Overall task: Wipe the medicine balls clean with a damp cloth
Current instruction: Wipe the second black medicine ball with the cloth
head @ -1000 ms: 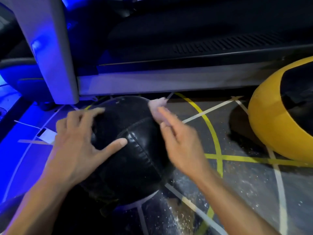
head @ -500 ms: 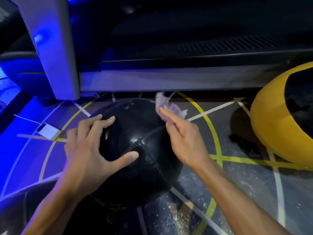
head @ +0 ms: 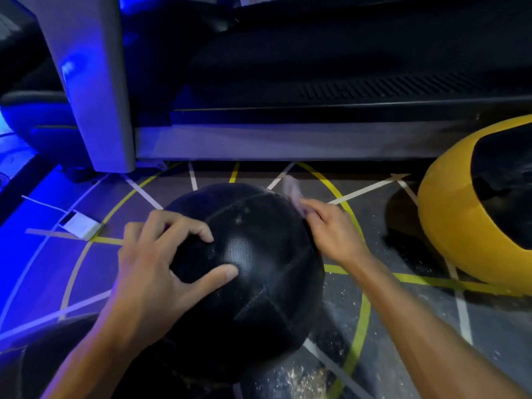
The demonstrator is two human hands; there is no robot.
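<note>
A black medicine ball (head: 253, 272) sits on the floor (head: 403, 341) in the middle of the view, its surface finely textured, crossed by raised seams and flecked with pale specks. The person's left hand (head: 155, 266) rests on the ball's left side, fingers curled over the top and spread apart, the thumb stretched out along the near face. The right hand (head: 334, 228) is at the ball's far right edge and pinches a small pale cloth (head: 293, 194) between its bunched fingers; the cloth is blurred and stands up against the ball's upper right curve. The floor is dark grey and glossy, scattered with light grit, and marked with yellow curved lines and pale straight tape lines that cross beneath and around the ball. To the right, well apart from the black ball, sits a yellow ball (head: 449, 220) with a black panel, cut off by the frame edge. Along the far side runs a dark machine (head: 316, 90) with a grey side rail and a pale upright post (head: 92, 82) at the left. Strong blue light washes the left part of the room, where a small white box (head: 80, 226) lies on the floor.
</note>
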